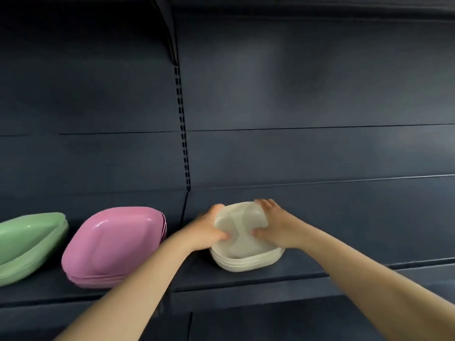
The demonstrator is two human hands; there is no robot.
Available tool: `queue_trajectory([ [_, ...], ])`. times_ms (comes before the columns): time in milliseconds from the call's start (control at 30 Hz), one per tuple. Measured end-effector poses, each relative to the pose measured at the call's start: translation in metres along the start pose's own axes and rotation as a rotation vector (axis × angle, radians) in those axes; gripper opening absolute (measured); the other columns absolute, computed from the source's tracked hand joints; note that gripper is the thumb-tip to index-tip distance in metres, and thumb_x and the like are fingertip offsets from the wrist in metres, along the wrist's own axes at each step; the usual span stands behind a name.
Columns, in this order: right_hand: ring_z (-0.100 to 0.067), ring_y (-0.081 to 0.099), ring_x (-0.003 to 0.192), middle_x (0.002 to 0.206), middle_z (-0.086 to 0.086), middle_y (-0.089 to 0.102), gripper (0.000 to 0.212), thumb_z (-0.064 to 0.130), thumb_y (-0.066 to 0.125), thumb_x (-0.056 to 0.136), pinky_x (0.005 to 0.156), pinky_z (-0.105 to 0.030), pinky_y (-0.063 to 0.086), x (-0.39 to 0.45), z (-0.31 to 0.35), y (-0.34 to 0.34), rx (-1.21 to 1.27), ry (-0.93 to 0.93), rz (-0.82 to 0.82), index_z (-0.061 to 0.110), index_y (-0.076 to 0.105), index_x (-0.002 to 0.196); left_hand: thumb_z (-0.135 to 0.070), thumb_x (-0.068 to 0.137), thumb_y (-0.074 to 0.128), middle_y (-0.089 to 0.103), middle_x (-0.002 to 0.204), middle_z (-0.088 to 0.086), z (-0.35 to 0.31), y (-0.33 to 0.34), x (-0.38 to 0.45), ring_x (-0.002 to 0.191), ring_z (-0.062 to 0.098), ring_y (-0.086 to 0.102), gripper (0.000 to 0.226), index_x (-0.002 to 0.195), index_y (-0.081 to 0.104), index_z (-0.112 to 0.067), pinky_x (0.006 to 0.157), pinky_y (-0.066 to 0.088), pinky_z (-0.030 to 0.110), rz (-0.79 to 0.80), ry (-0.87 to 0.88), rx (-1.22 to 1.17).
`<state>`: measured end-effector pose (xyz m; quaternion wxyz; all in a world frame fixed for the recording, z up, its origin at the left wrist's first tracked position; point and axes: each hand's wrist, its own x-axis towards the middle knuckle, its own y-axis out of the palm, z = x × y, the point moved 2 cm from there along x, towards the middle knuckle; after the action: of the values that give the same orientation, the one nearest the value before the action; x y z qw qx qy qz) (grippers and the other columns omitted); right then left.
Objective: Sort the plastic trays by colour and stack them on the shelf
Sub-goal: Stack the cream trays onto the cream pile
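Both hands grip a cream square plastic tray (pixel 240 221), the left hand (pixel 209 230) on its left edge and the right hand (pixel 273 226) on its right, tilted above the cream tray stack (pixel 246 260) on the dark shelf (pixel 246 281). Motion blur hides whether it touches yet. To nest cleanly, level it, align the corners, then lower. The pink plastic tray stack (pixel 113 247) and green plastic tray stack (pixel 27 242) sit to the left.

Dark blue-grey metal back panel (pixel 307 94), slotted upright (pixel 183 134) at centre, faint light patches
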<state>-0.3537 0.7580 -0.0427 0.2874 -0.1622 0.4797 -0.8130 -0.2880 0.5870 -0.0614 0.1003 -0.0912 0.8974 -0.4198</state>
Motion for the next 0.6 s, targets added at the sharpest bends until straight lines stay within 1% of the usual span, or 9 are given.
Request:
queue_trajectory([
  [67,-0.019,0.045,0.124,0.147,0.004,0.026,0.075,0.033,0.059,0.088,0.083,-0.023,0.036,0.002,-0.001,0.001,0.013,-0.011,0.018,0.019,0.017,0.149,-0.024,0.082,0.065,0.053,0.124,-0.001,-0.002,-0.002,-0.003,0.112,0.019,0.052,0.056,0.130,0.037,-0.031,0.097,0.044,0.039,0.031,-0.029,0.015],
  [133,-0.020,0.045,0.122,0.146,0.002,0.028,0.074,0.034,0.060,0.087,0.083,-0.025,0.037,0.003,0.000,0.002,0.021,-0.016,0.031,0.018,0.019,0.147,-0.030,0.080,0.067,0.048,0.131,0.000,-0.004,-0.003,-0.007,0.116,0.018,0.050,0.069,0.138,0.031,-0.034,0.100,0.043,0.037,0.032,-0.080,0.008],
  [233,-0.021,0.042,0.126,0.147,-0.001,0.028,0.076,0.031,0.061,0.086,0.088,-0.025,0.038,0.002,-0.004,0.003,0.118,0.033,0.011,0.018,0.019,0.147,-0.033,0.074,0.072,0.044,0.140,-0.002,-0.002,0.001,-0.015,0.122,0.019,0.048,0.087,0.146,0.023,-0.032,0.104,0.041,0.036,-0.070,-0.184,-0.102],
  [300,-0.021,0.047,0.124,0.144,-0.003,0.038,0.075,0.028,0.066,0.081,0.092,-0.027,0.042,-0.001,-0.012,0.005,0.285,0.127,0.020,0.017,0.028,0.144,-0.030,0.072,0.073,0.055,0.129,-0.001,0.003,0.006,-0.020,0.113,0.019,0.055,0.077,0.140,0.036,-0.023,0.097,0.046,0.033,-0.168,-0.262,-0.208],
  [367,-0.021,0.059,0.107,0.122,-0.006,0.060,0.054,0.019,0.069,0.074,0.091,-0.032,0.050,-0.004,-0.018,0.007,0.494,0.187,0.021,0.014,0.051,0.125,-0.030,0.069,0.073,0.063,0.115,0.001,0.005,0.009,-0.022,0.102,0.018,0.060,0.058,0.121,0.054,-0.015,0.090,0.049,0.031,-0.206,-0.298,-0.308],
  [400,-0.021,0.061,0.102,0.111,-0.007,0.066,0.043,0.013,0.069,0.074,0.088,-0.033,0.050,-0.006,-0.019,0.007,0.567,0.198,0.020,0.012,0.058,0.116,-0.028,0.069,0.074,0.065,0.110,0.003,0.004,0.011,-0.023,0.099,0.019,0.061,0.049,0.113,0.059,-0.013,0.088,0.050,0.031,-0.208,-0.298,-0.367],
  [467,-0.023,0.063,0.101,0.103,-0.007,0.069,0.034,0.004,0.068,0.075,0.088,-0.036,0.051,-0.011,-0.020,0.009,0.673,0.201,-0.009,0.011,0.063,0.108,-0.016,0.076,0.072,0.066,0.100,0.004,-0.003,0.015,-0.026,0.095,0.019,0.062,0.030,0.102,0.060,-0.012,0.081,0.050,0.031,-0.220,-0.272,-0.499],
  [500,-0.023,0.063,0.102,0.103,-0.007,0.069,0.035,0.003,0.069,0.075,0.087,-0.037,0.051,-0.014,-0.020,0.009,0.723,0.194,-0.034,0.012,0.063,0.108,-0.010,0.078,0.070,0.065,0.099,0.004,-0.007,0.018,-0.027,0.094,0.020,0.060,0.026,0.101,0.058,-0.013,0.077,0.049,0.030,-0.228,-0.257,-0.567],
  [600,-0.017,0.061,0.099,0.105,0.000,0.066,0.044,0.003,0.073,0.075,0.077,-0.030,0.051,-0.020,-0.027,0.008,0.874,0.184,-0.146,0.018,0.056,0.113,-0.001,0.079,0.067,0.060,0.110,0.005,-0.021,0.031,-0.022,0.101,0.022,0.057,0.039,0.110,0.050,-0.016,0.082,0.048,0.031,-0.263,-0.212,-0.705],
])
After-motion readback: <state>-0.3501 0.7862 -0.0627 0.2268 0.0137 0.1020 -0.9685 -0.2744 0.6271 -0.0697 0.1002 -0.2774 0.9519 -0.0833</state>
